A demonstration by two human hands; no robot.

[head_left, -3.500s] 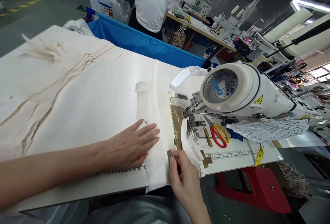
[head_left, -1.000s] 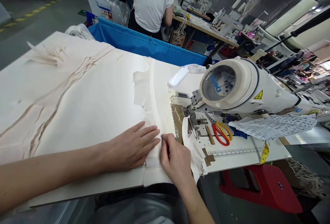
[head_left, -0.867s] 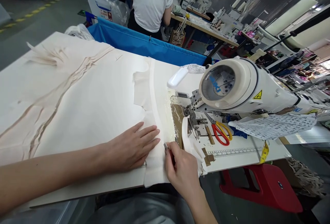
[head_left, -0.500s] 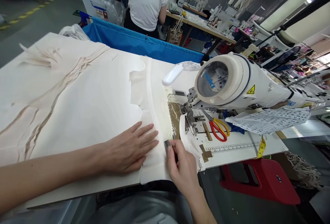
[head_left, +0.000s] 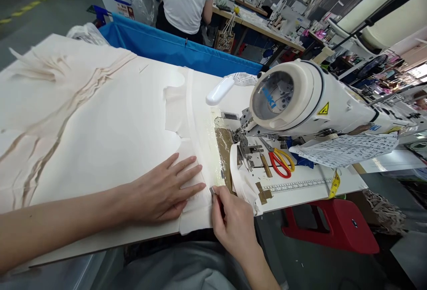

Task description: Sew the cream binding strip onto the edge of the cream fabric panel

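My left hand (head_left: 168, 187) lies flat with fingers spread on a piece of white fabric (head_left: 196, 147) near the table's front edge. Just right of it, my right hand (head_left: 235, 216) is closed in a pinch on a small grey metal tool (head_left: 212, 190). Only the tool's tip shows beyond the fingers, touching or close above the fabric's right edge; its kind is hidden. A white sewing machine (head_left: 310, 94) stands beyond my right hand, with a loose white strip of fabric (head_left: 240, 176) hanging by its needle area.
Red-and-yellow-handled scissors (head_left: 282, 162), a wooden-handled tool (head_left: 266, 165) and a tape measure (head_left: 334, 185) lie right of the machine bed. Layered cream fabric pieces (head_left: 63, 112) cover the left. A blue cloth bin (head_left: 187, 56) borders the far edge; a person (head_left: 187, 1) sits behind. A red stool (head_left: 333, 227) stands right.
My right hand has shifted slightly left and down, and less of the grey tool shows. My left hand stays flat on the fabric. The whole view has shifted a little.
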